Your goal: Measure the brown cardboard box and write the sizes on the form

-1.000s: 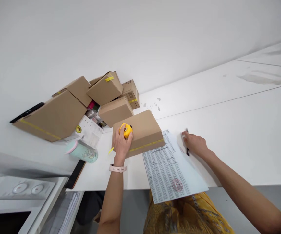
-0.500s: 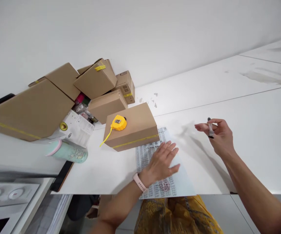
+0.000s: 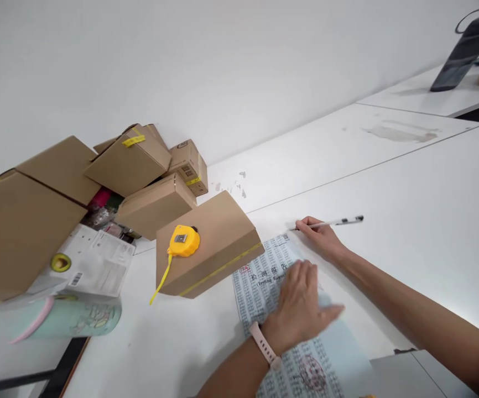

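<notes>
A light blue printed sheet headed "Testing Report" (image 3: 260, 315) lies on the white table, with a red round stamp near its lower end. My left hand (image 3: 301, 304) rests over the sheet, fingers stretched forward and thumb spread out to the right. A band circles that wrist. Near the sheet's top right corner, my right hand (image 3: 320, 237) grips a pen (image 3: 349, 220) close to its tip. The pen slants up to the right, its tip close to the table surface by the paper's edge.
Left of the sheet stands a cardboard box (image 3: 218, 237) carrying a yellow tape measure (image 3: 184, 241). Several more cardboard boxes (image 3: 134, 160) pile up behind it. A mint green bottle (image 3: 77, 318) lies at left. One dark bottle (image 3: 463, 55) stands at far right.
My right hand has come left and down to the paper's top corner, turning the pen into a writing hold. My left hand remains over the sheet. The view has swung right.
</notes>
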Demonstrator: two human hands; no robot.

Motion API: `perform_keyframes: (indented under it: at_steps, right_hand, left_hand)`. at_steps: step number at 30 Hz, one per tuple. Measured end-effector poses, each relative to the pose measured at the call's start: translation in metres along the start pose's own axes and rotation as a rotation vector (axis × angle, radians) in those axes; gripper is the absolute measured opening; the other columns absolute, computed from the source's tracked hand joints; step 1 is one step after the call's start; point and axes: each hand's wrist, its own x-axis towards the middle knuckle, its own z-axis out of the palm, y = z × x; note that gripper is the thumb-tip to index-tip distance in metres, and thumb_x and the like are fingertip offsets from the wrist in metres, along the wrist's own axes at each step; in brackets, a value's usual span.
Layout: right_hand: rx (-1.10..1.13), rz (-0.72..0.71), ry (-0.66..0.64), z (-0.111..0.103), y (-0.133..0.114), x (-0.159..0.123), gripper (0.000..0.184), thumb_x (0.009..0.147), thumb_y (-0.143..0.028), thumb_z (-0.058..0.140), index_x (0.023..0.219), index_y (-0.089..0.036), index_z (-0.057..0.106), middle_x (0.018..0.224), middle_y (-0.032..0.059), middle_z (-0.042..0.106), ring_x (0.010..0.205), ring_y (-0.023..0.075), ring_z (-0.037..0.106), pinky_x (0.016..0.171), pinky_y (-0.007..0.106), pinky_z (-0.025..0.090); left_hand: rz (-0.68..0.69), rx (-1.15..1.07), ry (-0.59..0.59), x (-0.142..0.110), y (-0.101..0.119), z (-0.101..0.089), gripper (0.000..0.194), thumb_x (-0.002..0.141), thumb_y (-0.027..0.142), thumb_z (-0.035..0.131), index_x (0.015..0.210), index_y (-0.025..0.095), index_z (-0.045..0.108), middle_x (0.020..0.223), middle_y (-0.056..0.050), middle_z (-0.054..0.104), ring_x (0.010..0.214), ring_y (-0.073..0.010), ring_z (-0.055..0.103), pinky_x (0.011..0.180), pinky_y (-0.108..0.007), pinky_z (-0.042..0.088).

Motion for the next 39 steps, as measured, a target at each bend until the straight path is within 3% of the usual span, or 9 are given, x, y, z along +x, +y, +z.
perform_keyframes:
  at_steps: [4, 6, 8, 11, 14, 19, 39]
  right_hand:
    - [0.028, -0.067, 0.016, 0.019, 0.006, 0.004, 0.043, 0.08, -0.062, 0.072, 0.089, -0.02, 0.063, 0.073, -0.0007, 0.063, 0.065, 0.0138, 0.054, 0.059, 0.028, 0.044]
    - [0.06, -0.076, -0.026, 0.027, 0.009, 0.005, 0.045, 0.078, -0.061, 0.074, 0.094, -0.02, 0.063, 0.079, 0.0022, 0.066, 0.069, 0.0163, 0.058, 0.062, 0.03, 0.046]
    - [0.016, -0.078, -0.028, 0.031, 0.01, 0.006, 0.041, 0.081, -0.059, 0.071, 0.088, -0.021, 0.06, 0.075, 0.002, 0.065, 0.067, 0.0164, 0.058, 0.062, 0.03, 0.046]
    - [-0.209, -0.104, 0.032, 0.032, 0.01, 0.007, 0.035, 0.089, -0.053, 0.06, 0.074, -0.023, 0.05, 0.059, -0.0039, 0.052, 0.055, 0.0132, 0.047, 0.055, 0.028, 0.039]
    - [-0.404, -0.173, 0.046, 0.032, 0.006, 0.01, 0.029, 0.09, -0.045, 0.055, 0.072, -0.025, 0.044, 0.053, -0.006, 0.044, 0.051, 0.0129, 0.041, 0.051, 0.028, 0.033]
    - [-0.505, -0.245, -0.013, 0.033, 0.003, 0.011, 0.025, 0.09, -0.043, 0.051, 0.073, -0.026, 0.044, 0.053, -0.0051, 0.045, 0.049, 0.0139, 0.041, 0.049, 0.028, 0.032]
    - [-0.522, -0.226, -0.02, 0.031, 0.01, 0.008, 0.033, 0.092, -0.051, 0.055, 0.073, -0.025, 0.046, 0.057, -0.0039, 0.046, 0.052, 0.0135, 0.041, 0.05, 0.029, 0.035]
  left_hand:
    - [-0.201, 0.074, 0.173, 0.032, -0.028, 0.005, 0.059, 0.1, 0.035, 0.053, 0.146, -0.001, 0.043, 0.159, -0.024, 0.04, 0.152, -0.0353, 0.032, 0.123, -0.051, 0.035]
    - [-0.216, 0.107, 0.258, 0.039, -0.039, 0.015, 0.055, 0.099, 0.031, 0.054, 0.143, -0.001, 0.046, 0.157, -0.025, 0.043, 0.15, -0.0353, 0.036, 0.121, -0.052, 0.037]
    - [-0.203, 0.124, 0.335, 0.04, -0.045, 0.026, 0.054, 0.098, 0.031, 0.054, 0.142, 0.001, 0.047, 0.156, -0.024, 0.045, 0.149, -0.0351, 0.038, 0.119, -0.053, 0.04]
    - [-0.188, 0.118, 0.395, 0.038, -0.046, 0.036, 0.052, 0.097, 0.03, 0.054, 0.141, 0.002, 0.049, 0.153, -0.023, 0.049, 0.146, -0.0346, 0.042, 0.117, -0.053, 0.044]
    - [-0.181, 0.091, 0.424, 0.038, -0.046, 0.038, 0.052, 0.097, 0.029, 0.052, 0.142, 0.002, 0.049, 0.151, -0.022, 0.052, 0.144, -0.0338, 0.045, 0.116, -0.051, 0.046]
    - [-0.182, 0.037, 0.465, 0.039, -0.046, 0.036, 0.053, 0.097, 0.027, 0.052, 0.144, 0.003, 0.049, 0.149, -0.019, 0.055, 0.142, -0.033, 0.047, 0.115, -0.051, 0.047]
    - [-0.227, 0.033, 0.451, 0.037, -0.041, 0.036, 0.055, 0.101, 0.035, 0.047, 0.147, 0.004, 0.047, 0.15, -0.019, 0.054, 0.145, -0.0298, 0.044, 0.12, -0.047, 0.043]
